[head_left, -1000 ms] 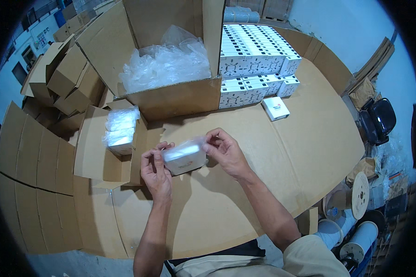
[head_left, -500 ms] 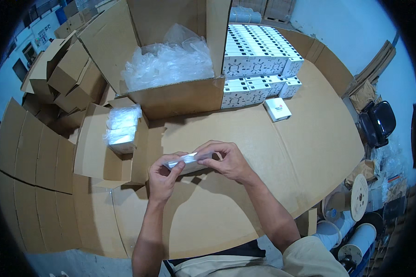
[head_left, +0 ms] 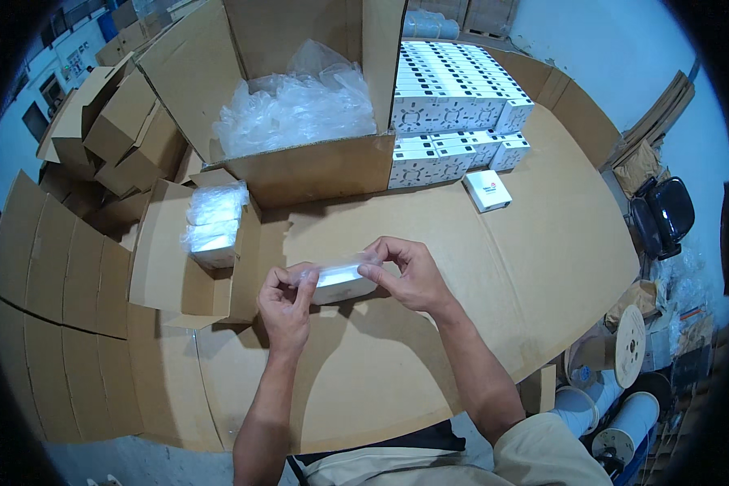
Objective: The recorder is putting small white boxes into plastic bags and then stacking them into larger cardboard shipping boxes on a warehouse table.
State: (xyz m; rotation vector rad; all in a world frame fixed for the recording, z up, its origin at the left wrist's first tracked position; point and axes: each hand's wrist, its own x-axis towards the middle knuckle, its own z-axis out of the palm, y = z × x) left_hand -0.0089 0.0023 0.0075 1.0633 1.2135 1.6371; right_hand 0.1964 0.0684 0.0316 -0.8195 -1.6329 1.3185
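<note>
A small white box (head_left: 342, 287) stands on the cardboard surface in front of me, with a see-through plastic bag (head_left: 332, 266) over its upper side. My left hand (head_left: 287, 304) pinches the bag at the box's left end, thumb against the near edge. At the other end, the thumb and fingers of my right hand (head_left: 409, 274) close on the bag's right part. How far the film reaches around the box cannot be made out. To the left, an open carton (head_left: 164, 271) holds several white boxes in plastic wrap (head_left: 215, 222).
A large open carton (head_left: 316, 172) full of loose plastic bags (head_left: 300, 113) stands at the back. Beside it are stacked white printed boxes (head_left: 454, 105), with a single white box (head_left: 488, 191) in front. Cardboard cartons (head_left: 121, 138) lie at the left, cable reels (head_left: 628, 347) at the lower right.
My hands have drawn apart, the right one moving slightly right. The film is spread wider along the box, and more of the box's white side shows.
</note>
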